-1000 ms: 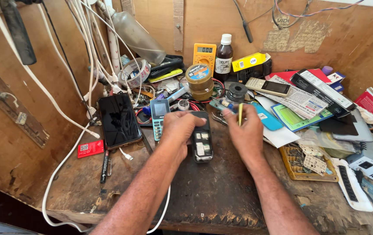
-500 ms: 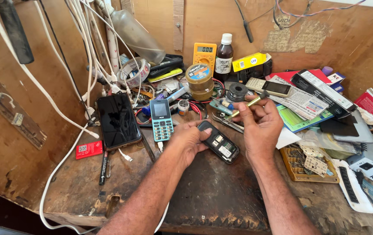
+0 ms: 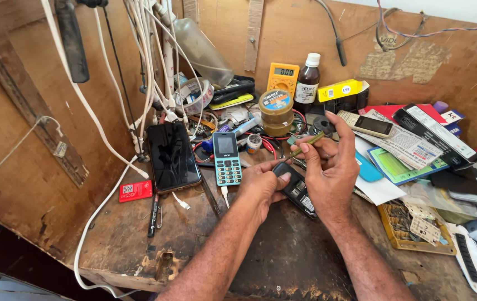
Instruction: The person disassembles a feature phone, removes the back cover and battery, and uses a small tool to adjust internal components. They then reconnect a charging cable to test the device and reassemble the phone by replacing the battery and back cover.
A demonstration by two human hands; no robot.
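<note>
The left hand [image 3: 263, 187] pins an opened black phone [image 3: 296, 189] on the wooden bench [image 3: 127, 234] while the right hand [image 3: 330, 167], touching the phone's far side, pinches a thin yellow-green tool [image 3: 305, 144], with a teal keypad phone [image 3: 227, 159] just left of them.

An opened phone [image 3: 296, 189] is lying on the tabletop [image 3: 283, 256] between both hands, a keypad phone [image 3: 227, 158] sitting to its left, a smartphone [image 3: 172, 156] lying further left, a multimeter [image 3: 283, 77] leaning behind.
</note>
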